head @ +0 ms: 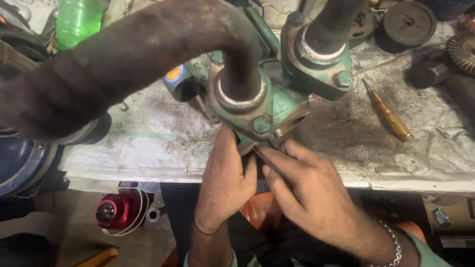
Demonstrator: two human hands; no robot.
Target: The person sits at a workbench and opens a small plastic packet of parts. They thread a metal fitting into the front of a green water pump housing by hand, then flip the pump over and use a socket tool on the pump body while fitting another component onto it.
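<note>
A green cast machine body with two dark pipes bolted on by flanges lies on a workbench. One curved pipe sweeps to the left; the other pipe rises at the top. My left hand reaches under the near flange, its fingers hidden below the casting. My right hand, with a metal bracelet at the wrist, pinches a thin dark tool whose tip points at the casting's lower edge.
A yellow-handled screwdriver lies on the dirty white sheet covering the bench. A dark pulley and a gear sit at the back right. A green bottle stands back left. A red canister is on the floor.
</note>
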